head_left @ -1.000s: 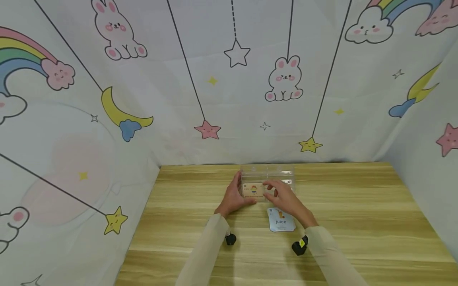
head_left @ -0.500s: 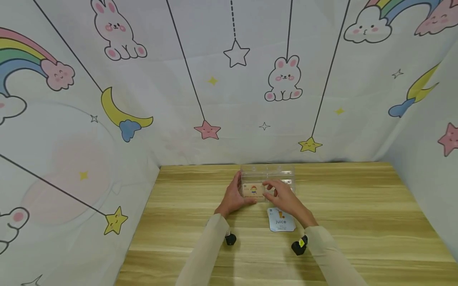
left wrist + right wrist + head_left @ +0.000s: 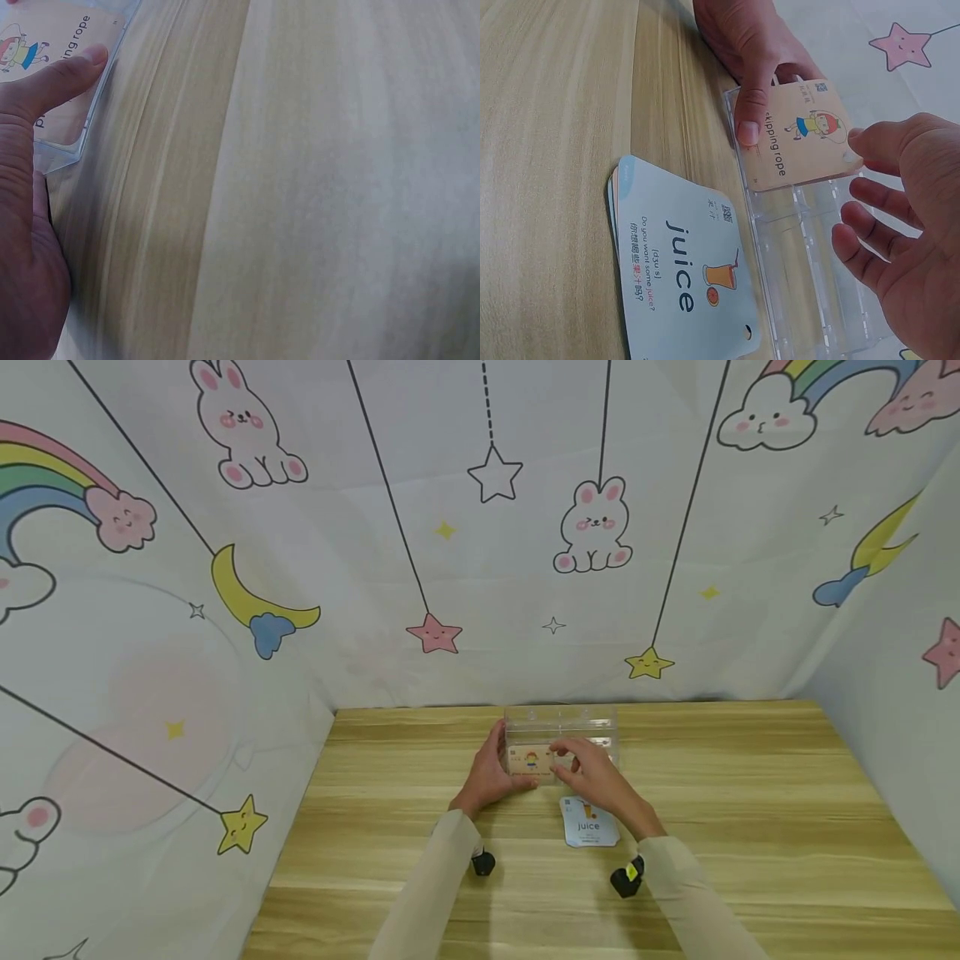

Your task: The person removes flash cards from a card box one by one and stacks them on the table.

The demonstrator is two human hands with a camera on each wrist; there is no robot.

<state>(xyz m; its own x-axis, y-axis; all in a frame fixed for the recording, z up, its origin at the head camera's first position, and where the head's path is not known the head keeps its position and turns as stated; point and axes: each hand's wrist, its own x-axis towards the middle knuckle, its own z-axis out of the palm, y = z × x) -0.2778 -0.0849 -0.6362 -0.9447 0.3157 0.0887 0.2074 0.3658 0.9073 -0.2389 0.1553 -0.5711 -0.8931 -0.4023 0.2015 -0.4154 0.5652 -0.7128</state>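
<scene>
A clear plastic box (image 3: pixel 585 724) with compartments sits near the back of the table. In its left compartment lies a peach "skipping rope" flashcard (image 3: pixel 802 135), seemingly atop a stack. My left hand (image 3: pixel 491 774) holds the box's left end, its thumb lying across the card, as the left wrist view shows. My right hand (image 3: pixel 930 202) is at the card's right edge; a fingertip meets its far corner, while the other fingers curl above the box. Whether a finger reaches beneath the card is hidden. A pale blue "juice" flashcard (image 3: pixel 690 270) tops a stack in front of the box.
The wooden table (image 3: pixel 750 818) extends to both sides and toward the person. A white cloth backdrop (image 3: pixel 517 668) printed with stars and rabbits hangs right behind the box. Small black wrist devices hang under both forearms.
Both hands keep nearly the same place. The skipping rope card shifts very slightly under the fingers; the box and the juice stack stay where they were.
</scene>
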